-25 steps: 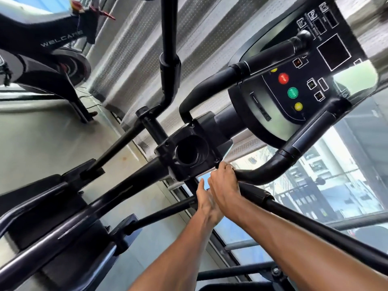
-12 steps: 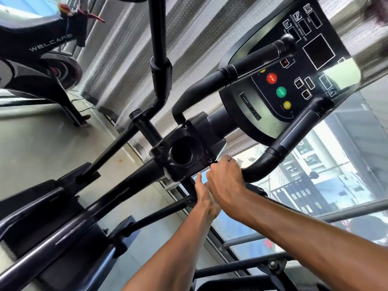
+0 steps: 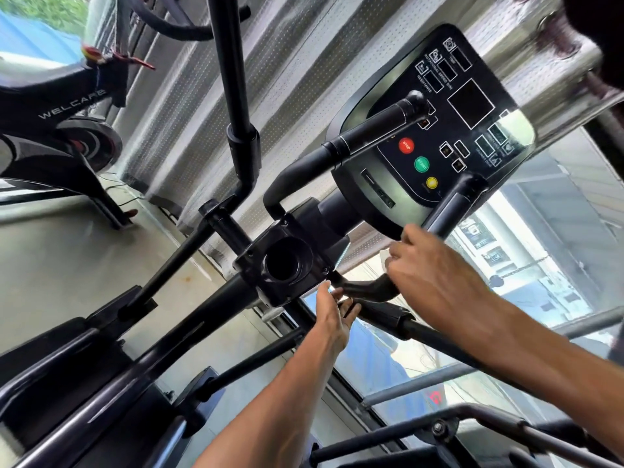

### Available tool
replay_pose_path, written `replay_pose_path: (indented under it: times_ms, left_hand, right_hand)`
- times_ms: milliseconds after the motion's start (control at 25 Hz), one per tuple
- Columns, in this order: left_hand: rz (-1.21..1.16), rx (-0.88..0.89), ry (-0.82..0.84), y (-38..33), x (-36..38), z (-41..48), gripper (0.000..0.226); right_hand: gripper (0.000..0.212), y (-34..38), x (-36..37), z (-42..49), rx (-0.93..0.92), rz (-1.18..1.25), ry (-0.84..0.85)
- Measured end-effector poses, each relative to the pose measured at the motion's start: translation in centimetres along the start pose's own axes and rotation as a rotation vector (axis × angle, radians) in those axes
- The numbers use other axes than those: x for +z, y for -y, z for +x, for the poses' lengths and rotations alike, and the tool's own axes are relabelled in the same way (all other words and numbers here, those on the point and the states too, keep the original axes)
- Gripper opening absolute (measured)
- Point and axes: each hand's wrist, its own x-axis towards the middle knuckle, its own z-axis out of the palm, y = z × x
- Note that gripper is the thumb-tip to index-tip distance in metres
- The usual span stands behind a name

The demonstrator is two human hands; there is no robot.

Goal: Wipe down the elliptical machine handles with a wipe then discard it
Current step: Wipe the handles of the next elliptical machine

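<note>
Your right hand (image 3: 435, 278) is curled around the right fixed handle (image 3: 368, 287) of the elliptical, with a scrap of white wipe (image 3: 386, 256) showing at its 10 o'clock edge; the hand is closed on the wipe and pressing it to the bar. Half a second ago that hand sat down at the root of the handle, by the black hub (image 3: 283, 261); it has since slid up the bend toward 1 o'clock, so the lower curve looks covered and the straight run up to the console (image 3: 435, 136) remains. Your left hand (image 3: 332, 315) lies open, fingers loose against the bar's root at 7 o'clock of the right hand, holding nothing. The left fixed handle (image 3: 354, 136), at 11 o'clock, and the tall moving arm (image 3: 233, 96) further out probably still need wiping. No bin is in view.
</note>
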Motion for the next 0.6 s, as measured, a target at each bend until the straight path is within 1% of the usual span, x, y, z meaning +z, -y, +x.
replay_pose_path:
  times_ms: [40, 80, 160, 200, 280, 320, 400, 480, 520, 600]
  left_hand:
    - [-0.007, 0.006, -0.006, -0.1, 0.1, -0.5, 0.032]
    - [0.02, 0.021, -0.016, -0.2, 0.3, -0.7, 0.028]
    - [0.073, 0.072, -0.042, -0.3, 0.5, -0.9, 0.019]
    - [0.079, 0.087, -0.05, -0.4, 0.8, -1.2, 0.019]
    - [0.099, 0.098, -0.046, -0.7, 1.2, -1.5, 0.021]
    - [0.101, 0.107, -0.053, -0.6, 1.3, -1.6, 0.022]
    - [0.105, 0.102, -0.056, -0.5, 1.1, -1.4, 0.023]
    - [0.157, 0.096, -0.037, -0.6, 0.5, -1.0, 0.027]
    - [0.164, 0.082, -0.013, -0.9, 0.1, -0.8, 0.03]
    - [0.229, 0.067, 0.031, -2.0, -0.8, 0.0, 0.033]
  right_hand:
    - [0.053, -0.6, 0.4, -0.3, -0.014, 0.003, -0.035]
    - [0.046, -1.2, 1.4, -0.8, 0.009, -0.008, -0.112]
    - [0.027, -1.9, 2.7, -1.2, 0.066, -0.021, -0.134]
    - [0.024, -1.7, 2.8, -1.2, 0.068, -0.005, -0.131]
    - [0.028, -1.0, 2.8, -0.9, 0.009, 0.012, -0.207]
    - [0.024, -0.7, 2.5, -0.6, 0.01, 0.03, -0.219]
    - [0.013, 0.9, 2.3, 0.7, 0.025, 0.038, -0.088]
    - [0.015, 2.8, 3.0, 2.6, 0.028, -0.024, 0.109]
    - [0.017, 3.7, 3.3, 3.4, 0.056, -0.062, 0.161]
    - [0.019, 5.3, 4.7, 5.2, 0.12, -0.101, 0.212]
